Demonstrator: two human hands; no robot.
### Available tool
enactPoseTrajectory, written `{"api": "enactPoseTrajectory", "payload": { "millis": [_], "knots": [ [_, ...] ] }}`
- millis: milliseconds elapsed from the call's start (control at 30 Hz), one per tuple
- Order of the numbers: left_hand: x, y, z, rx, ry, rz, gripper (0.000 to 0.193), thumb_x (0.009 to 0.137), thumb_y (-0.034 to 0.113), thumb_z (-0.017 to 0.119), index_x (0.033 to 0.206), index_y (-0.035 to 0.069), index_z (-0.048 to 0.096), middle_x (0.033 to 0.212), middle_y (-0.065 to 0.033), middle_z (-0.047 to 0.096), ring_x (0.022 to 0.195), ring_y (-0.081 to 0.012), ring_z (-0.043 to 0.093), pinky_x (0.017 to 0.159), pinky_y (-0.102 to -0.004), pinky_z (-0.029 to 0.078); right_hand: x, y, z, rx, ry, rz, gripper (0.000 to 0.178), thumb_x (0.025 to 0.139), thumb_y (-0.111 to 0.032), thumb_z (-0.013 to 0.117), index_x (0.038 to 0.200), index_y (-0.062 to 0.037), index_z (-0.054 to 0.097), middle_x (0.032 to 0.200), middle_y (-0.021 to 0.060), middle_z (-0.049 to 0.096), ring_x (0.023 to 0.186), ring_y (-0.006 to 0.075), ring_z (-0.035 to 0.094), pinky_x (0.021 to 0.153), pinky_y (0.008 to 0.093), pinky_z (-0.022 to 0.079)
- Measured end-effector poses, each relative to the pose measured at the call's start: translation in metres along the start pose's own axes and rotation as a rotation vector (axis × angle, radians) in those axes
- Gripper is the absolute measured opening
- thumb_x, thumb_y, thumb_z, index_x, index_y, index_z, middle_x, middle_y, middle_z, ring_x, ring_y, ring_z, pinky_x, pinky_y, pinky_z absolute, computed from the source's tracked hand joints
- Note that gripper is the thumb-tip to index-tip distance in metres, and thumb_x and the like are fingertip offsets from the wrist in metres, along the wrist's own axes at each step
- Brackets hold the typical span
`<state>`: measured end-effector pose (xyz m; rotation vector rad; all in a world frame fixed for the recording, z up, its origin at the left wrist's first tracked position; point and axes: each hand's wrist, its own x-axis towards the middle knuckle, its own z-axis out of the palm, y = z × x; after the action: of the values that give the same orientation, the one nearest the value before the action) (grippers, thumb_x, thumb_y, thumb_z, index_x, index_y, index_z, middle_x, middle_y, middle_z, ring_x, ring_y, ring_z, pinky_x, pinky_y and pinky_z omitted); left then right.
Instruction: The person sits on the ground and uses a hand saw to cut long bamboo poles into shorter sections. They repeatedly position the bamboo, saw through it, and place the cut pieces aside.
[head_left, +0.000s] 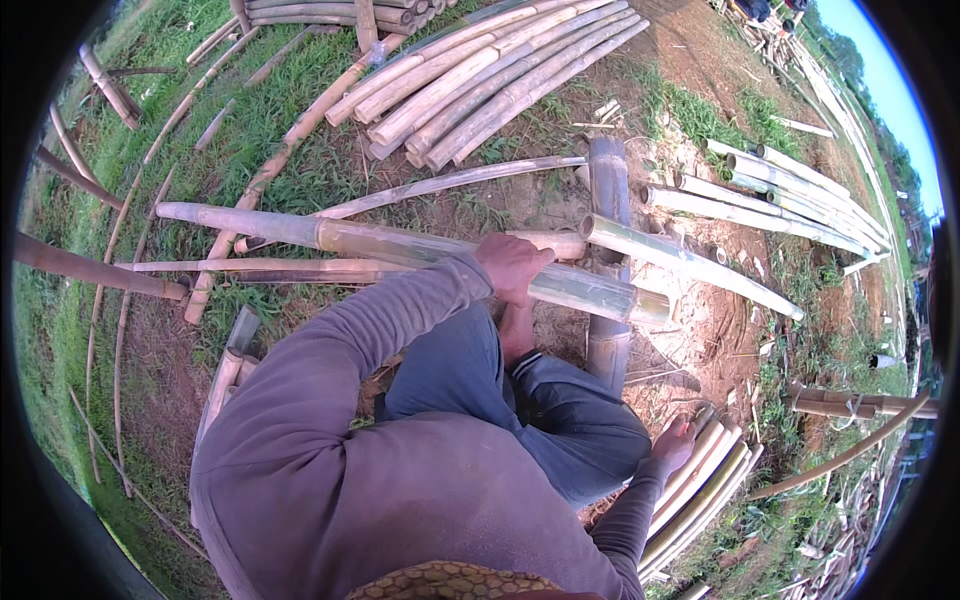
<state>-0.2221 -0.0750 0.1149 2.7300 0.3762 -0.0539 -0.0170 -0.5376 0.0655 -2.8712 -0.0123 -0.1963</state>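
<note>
A thick greenish bamboo pole [400,243] lies slantwise across the middle, its cut end to the right resting over a dark log [608,190]. My left hand [515,265] is closed around this pole, short of the log. Low on the right, my right hand [676,442] is closed beside a stack of cut bamboo poles [695,490]. A small reddish bit shows at its fingers, but what it grips is too small to make out. Just beyond the held pole, another bamboo pole [690,262] leans over the log and points right.
Bundled bamboo poles [500,75] lie on the grass at the far side. More cut poles [780,200] are spread at the right. Thin bamboo strips [440,187] and upright stakes [100,275] stand or lie to the left. A tied bamboo rail [850,403] is at the right edge.
</note>
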Motion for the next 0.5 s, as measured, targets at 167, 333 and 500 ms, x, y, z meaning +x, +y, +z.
{"api": "enactPoseTrajectory", "payload": {
  "millis": [167, 333, 500],
  "knots": [
    [0.014, 0.1, 0.012, 0.03, -0.016, 0.2, 0.079, 0.062, 0.028, 0.086, 0.131, 0.004, 0.055, 0.092, -0.0171, 0.075, 0.088, -0.0338, 0.076, 0.07, -0.0459, 0.059, -0.045, -0.064, 0.007, 0.878, -0.436, -0.249, 0.084, 0.102, -0.056, 0.066, 0.152, 0.0091, 0.048, 0.148, 0.0284, 0.058, 0.136, 0.0389, 0.058, 0.112, 0.0482, 0.047],
    [-0.024, 0.151, 0.0, -0.171, -0.122, 0.24, 0.112, 0.069, 0.033, 0.087, 0.16, 0.005, 0.029, 0.099, -0.0186, 0.072, 0.095, -0.0398, 0.072, 0.085, -0.0505, 0.055, -0.112, -0.162, 0.008, 1.93, -0.922, 0.256, 0.08, 0.099, -0.061, 0.066, 0.158, -0.0135, 0.039, 0.152, 0.0167, 0.05, 0.142, 0.0378, 0.047, 0.114, 0.0586, 0.04],
    [-0.115, 0.056, -0.046, -0.34, 0.361, 0.095, 0.098, 0.076, 0.037, 0.084, 0.159, 0.012, 0.039, 0.135, -0.0193, 0.06, 0.127, -0.0388, 0.058, 0.114, -0.0525, 0.038, -0.036, -0.092, -0.033, 1.914, -0.46, 0.224, 0.08, 0.091, -0.059, 0.077, 0.147, -0.012, 0.046, 0.143, 0.0191, 0.051, 0.134, 0.0371, 0.053, 0.115, 0.0589, 0.044]
  ]
}}
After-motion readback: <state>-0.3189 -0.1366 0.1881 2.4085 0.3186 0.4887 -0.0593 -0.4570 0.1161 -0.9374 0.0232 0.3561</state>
